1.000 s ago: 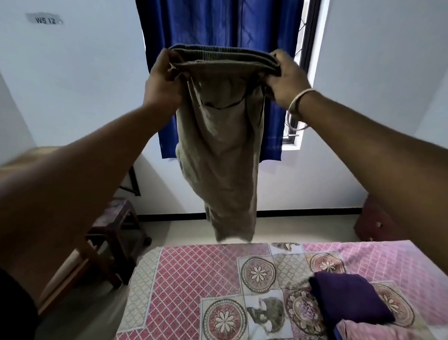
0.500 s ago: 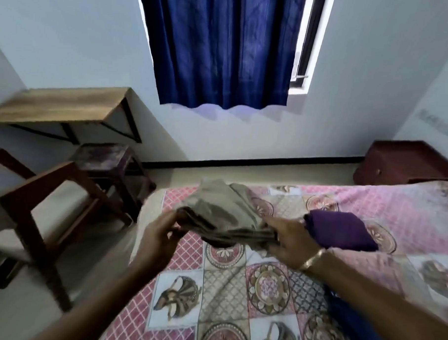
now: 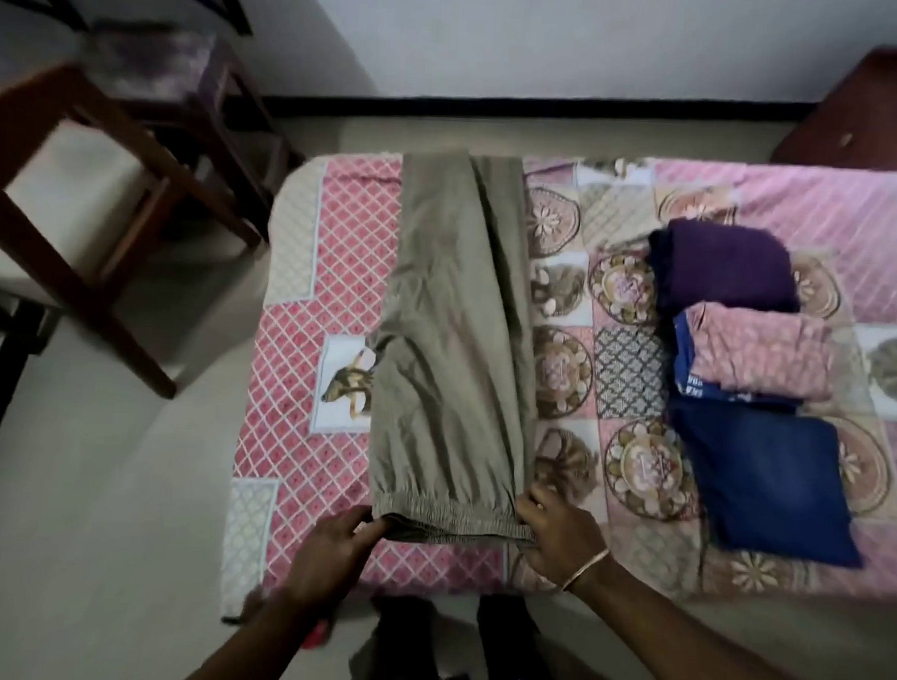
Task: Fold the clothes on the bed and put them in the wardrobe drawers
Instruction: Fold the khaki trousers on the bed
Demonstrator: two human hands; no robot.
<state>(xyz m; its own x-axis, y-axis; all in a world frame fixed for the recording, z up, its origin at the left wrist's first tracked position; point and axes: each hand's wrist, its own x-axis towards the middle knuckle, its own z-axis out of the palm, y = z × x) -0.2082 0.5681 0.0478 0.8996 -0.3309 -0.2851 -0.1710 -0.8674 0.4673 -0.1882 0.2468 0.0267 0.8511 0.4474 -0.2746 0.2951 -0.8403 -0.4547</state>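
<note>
Olive-grey trousers (image 3: 454,340) lie flat and lengthwise on the patterned pink bed (image 3: 314,303), legs folded together, elastic waistband at the near edge. My left hand (image 3: 337,545) pinches the waistband's left corner. My right hand (image 3: 556,534), with a gold bangle on the wrist, grips the right corner. To the right sit three folded piles: a purple garment (image 3: 722,264), a pink patterned one (image 3: 759,348) over blue cloth, and blue jeans (image 3: 759,471).
A wooden chair (image 3: 82,210) and a dark stool (image 3: 165,65) stand on the floor left of the bed. A dark red cabinet (image 3: 867,111) is at the back right corner. Dark clothing (image 3: 423,642) shows at the bottom edge below the bed.
The trousers went from hanging in the air by the waistband to bunched above the bed, and now lie spread flat on it. Both hands still hold the waistband. The view tilted down.
</note>
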